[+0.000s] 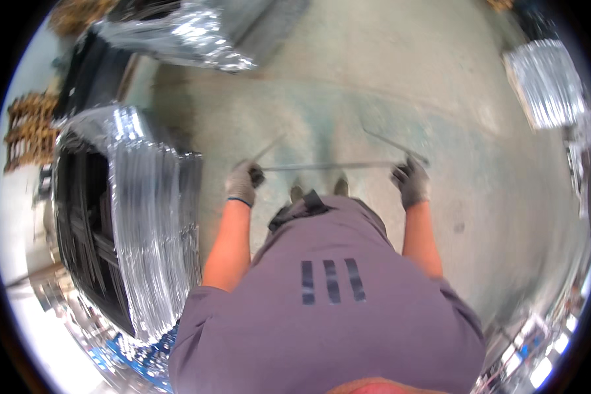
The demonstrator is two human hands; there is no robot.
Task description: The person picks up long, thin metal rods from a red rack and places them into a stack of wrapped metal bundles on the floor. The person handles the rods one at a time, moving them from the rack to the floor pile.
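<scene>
A thin dark U-shaped frame, apparently of metal rod or bar, spans the space in front of my body at about waist height. Its long bar runs from hand to hand, and a shorter arm angles away from each end. My left hand, in a grey glove with dark fingertips, is closed around the left corner. At the opposite corner, my right hand grips the frame in a matching glove. Motion blur softens the fingers and the frame's ends.
Wrapped in clear plastic film, a tall stack of dark parts stands close on my left. Another film-wrapped load lies ahead left, and a wrapped bundle stands far right. Wooden pallets are piled at the left edge. The concrete floor is stained.
</scene>
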